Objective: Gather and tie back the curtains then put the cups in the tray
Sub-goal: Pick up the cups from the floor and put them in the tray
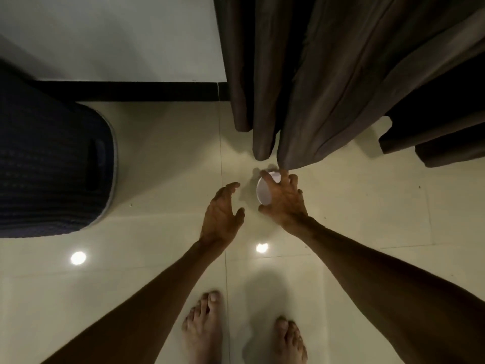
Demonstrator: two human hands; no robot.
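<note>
Hovering spread and empty, my left hand (pixel 223 210) is just left of the white cup (pixel 262 191), which is low over the floor tiles (pixel 354 206) below the curtain (pixel 315 114) hem. The cup looks light and thin-walled, likely crushable: hold it at the rim, lightly. My right hand (pixel 284 199) reaches down, fingers and thumb curled round that rim.

Glossy cream floor (pixel 157 271) showed two light reflections (pixel 78 258). Dark blue mattress (pixel 52 166) lay at left, one rounded corner on the floor. Black skirting (pixel 131 91) ran behind it, under a white wall (pixel 118 35).
</note>
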